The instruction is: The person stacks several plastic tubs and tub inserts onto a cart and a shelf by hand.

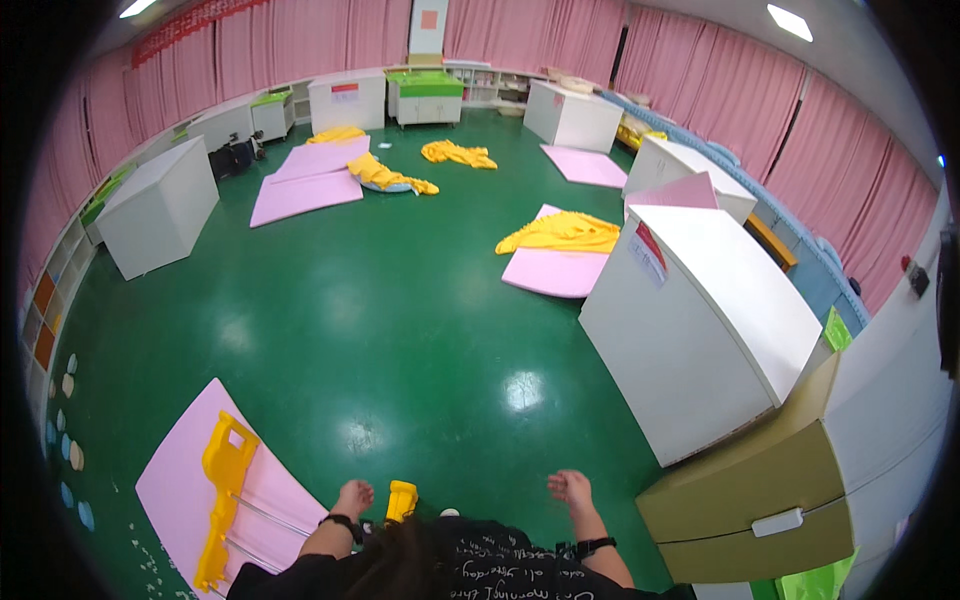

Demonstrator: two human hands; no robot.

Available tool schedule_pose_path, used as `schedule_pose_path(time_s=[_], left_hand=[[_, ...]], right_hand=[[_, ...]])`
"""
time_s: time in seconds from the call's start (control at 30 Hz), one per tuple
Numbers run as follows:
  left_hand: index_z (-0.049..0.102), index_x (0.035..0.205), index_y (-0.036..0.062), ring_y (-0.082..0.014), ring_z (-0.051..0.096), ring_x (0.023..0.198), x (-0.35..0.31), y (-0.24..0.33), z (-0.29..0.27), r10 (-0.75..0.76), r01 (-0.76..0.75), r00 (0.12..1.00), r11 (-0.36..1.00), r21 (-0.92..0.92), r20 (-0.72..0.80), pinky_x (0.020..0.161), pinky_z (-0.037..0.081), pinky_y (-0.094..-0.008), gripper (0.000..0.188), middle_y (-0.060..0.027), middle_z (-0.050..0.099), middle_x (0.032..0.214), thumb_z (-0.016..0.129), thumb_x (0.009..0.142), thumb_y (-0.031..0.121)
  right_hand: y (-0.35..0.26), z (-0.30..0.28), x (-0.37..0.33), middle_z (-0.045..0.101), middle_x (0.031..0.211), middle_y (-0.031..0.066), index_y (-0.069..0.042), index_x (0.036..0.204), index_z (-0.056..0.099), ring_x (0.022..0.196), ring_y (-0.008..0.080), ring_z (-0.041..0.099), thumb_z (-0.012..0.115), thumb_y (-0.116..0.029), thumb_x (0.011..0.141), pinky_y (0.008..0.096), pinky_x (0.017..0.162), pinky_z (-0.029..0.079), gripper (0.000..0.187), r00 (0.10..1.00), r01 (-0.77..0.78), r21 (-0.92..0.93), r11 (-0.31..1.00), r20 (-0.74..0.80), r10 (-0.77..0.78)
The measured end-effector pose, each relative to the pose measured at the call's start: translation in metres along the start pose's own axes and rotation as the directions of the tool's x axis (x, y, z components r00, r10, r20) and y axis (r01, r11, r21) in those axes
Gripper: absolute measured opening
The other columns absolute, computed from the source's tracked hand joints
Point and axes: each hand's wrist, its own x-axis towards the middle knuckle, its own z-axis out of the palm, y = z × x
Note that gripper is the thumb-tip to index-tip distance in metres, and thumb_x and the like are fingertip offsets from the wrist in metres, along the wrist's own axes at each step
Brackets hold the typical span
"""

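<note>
Green floor [300, 330], left grip [354, 498] half-curled, right [571, 488] likewise

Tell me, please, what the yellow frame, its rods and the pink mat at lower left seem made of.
Yellow frame: probably moulded plastic; smooth, evenly coloured.
Rods: likely metal; thin, silvery, shiny.
Pink mat: perhaps covered foam; flat, rather matte, its core hidden.
</note>
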Motion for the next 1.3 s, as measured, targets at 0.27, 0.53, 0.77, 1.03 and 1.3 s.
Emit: schedule_pose_path(time_s=[0.27, 0.53, 0.77, 1.03, 1.3], left_hand=[[0.052, 0.100, 0.0083, -0.0206, 0.058, 0.071, 0.113, 0.166, 0.309, 0.214, -0.259, 0.963, 0.902, 0.346, 0.162, 0.057, 0.046, -0.0351, 0.017, -0.0078, 0.058, 0.082, 0.050, 0.086, 0.017], [0.053, 0.099, 0.0059, -0.0217, 0.058, 0.072, 0.223, 0.293, 0.463, 0.014, -0.015, 1.000, 0.995, 0.103, 0.014, 0.059, 0.047, -0.0353, 0.019, -0.0079, 0.058, 0.084, 0.048, 0.086, 0.018], [0.052, 0.104, 0.0039, -0.0214, 0.059, 0.080, 0.253, 0.437, 0.664, 0.214, -0.252, 0.929, 0.963, 0.092, 0.302, 0.067, 0.047, -0.0366, 0.022, -0.0098, 0.060, 0.090, 0.044, 0.085, 0.013], [0.053, 0.094, 0.0060, -0.0232, 0.055, 0.075, 0.447, 0.587, 0.718, -0.031, 0.043, 0.996, 0.987, -0.155, 0.079, 0.063, 0.046, -0.0384, 0.017, -0.0082, 0.059, 0.084, 0.045, 0.084, 0.018], [0.054, 0.089, 0.0088, -0.0178, 0.058, 0.073, 0.585, 0.839, 0.864, 0.187, -0.193, 0.975, 0.980, 0.041, 0.123, 0.061, 0.046, -0.0337, 0.013, -0.0050, 0.059, 0.079, 0.052, 0.084, 0.020]], right_hand=[[-0.181, 0.045, 0.235, 0.066, 0.093, 0.0092, -0.005, 0.101, 0.054, 0.080, 0.0184, 0.064, 0.047, -0.022, 0.089, 0.0314, 0.063, 0.048, 0.022, 0.997, 0.080, -0.053, 0.995, 0.012, -0.079], [-0.321, 0.080, 0.452, 0.066, 0.093, 0.0097, -0.005, 0.100, 0.054, 0.077, 0.0189, 0.063, 0.048, -0.022, 0.087, 0.0349, 0.062, 0.048, 0.022, 0.995, -0.092, -0.006, 0.996, -0.040, 0.092], [-0.484, 0.192, 0.635, 0.066, 0.096, 0.0103, -0.005, 0.101, 0.054, 0.080, 0.0191, 0.064, 0.047, -0.023, 0.089, 0.0302, 0.065, 0.048, 0.023, 0.989, 0.039, -0.143, 0.989, 0.148, -0.017], [-0.588, 0.324, 0.845, 0.065, 0.100, 0.0116, -0.003, 0.105, 0.053, 0.087, 0.0227, 0.063, 0.045, -0.024, 0.090, 0.0346, 0.071, 0.049, 0.027, 0.964, -0.033, -0.211, 0.977, 0.250, 0.086], [-0.757, 0.423, 1.033, 0.065, 0.095, 0.0122, -0.002, 0.105, 0.052, 0.078, 0.0209, 0.064, 0.043, -0.019, 0.090, 0.0309, 0.062, 0.048, 0.024, 0.987, 0.065, -0.104, 0.992, 0.156, -0.048]])
